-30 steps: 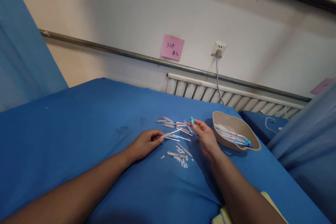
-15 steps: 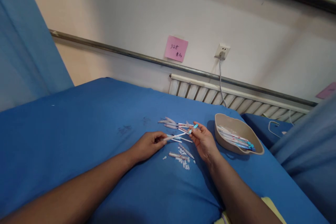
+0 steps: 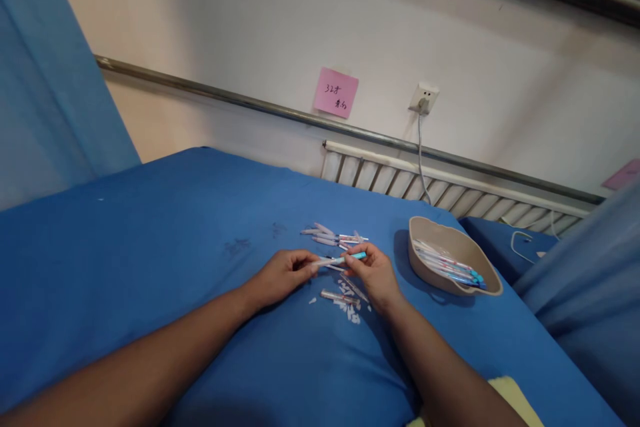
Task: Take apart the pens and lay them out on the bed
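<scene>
Slim white plastic pen with cyan cap (image 3: 341, 259) | left hand (image 3: 280, 275) pinches barrel | right hand (image 3: 373, 273) pinches cap end | smooth beige oval tray (image 3: 453, 235) right

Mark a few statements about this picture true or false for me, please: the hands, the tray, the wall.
1. The left hand and the right hand hold one pen between them. True.
2. The beige tray is empty. False: several pens in the tray lie side by side.
3. A pink note is stuck on the wall. True.
4. The wall socket has nothing plugged in. False: a cable hangs down from it.
5. Small white pieces lie on the blue cloth close to the right hand. True.
</scene>
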